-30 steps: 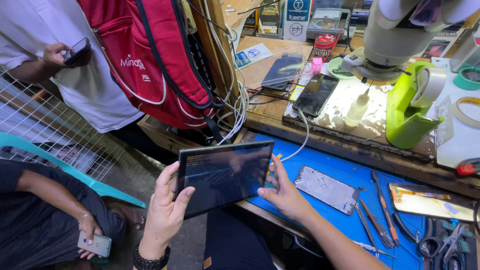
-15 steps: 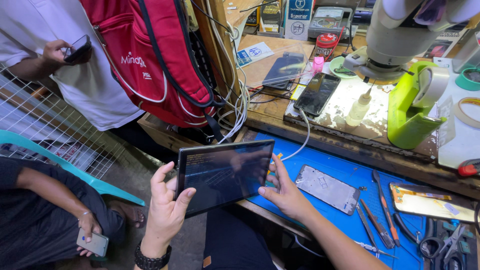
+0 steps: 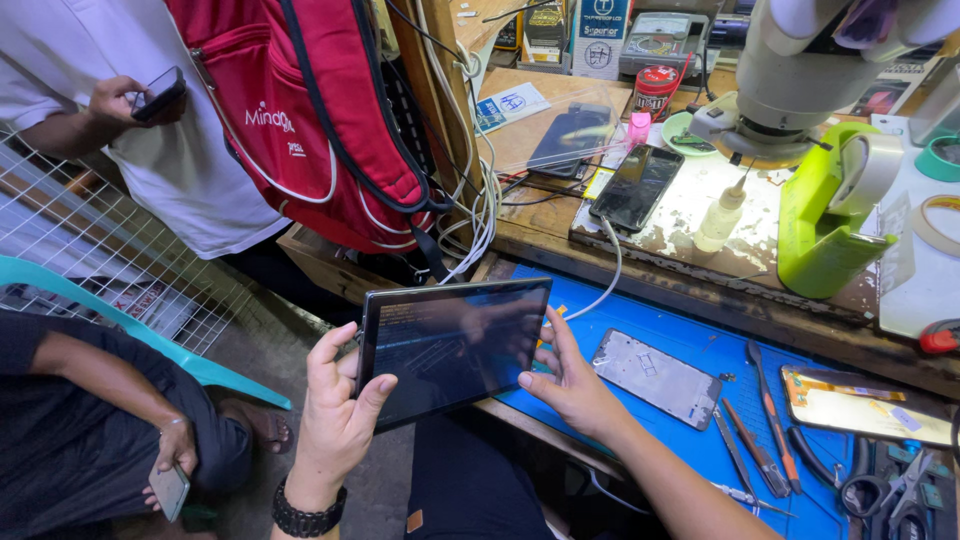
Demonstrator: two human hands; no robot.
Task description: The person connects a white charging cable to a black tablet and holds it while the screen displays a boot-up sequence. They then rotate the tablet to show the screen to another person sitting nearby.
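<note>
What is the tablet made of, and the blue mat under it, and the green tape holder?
The tablet, held by the left hand and right hand, looks glass-fronted: glossy, dark, mirroring the fingers. The blue mat seems rubber or silicone, matte and flat. The green tape holder looks like smooth, slightly shiny moulded plastic.
</note>
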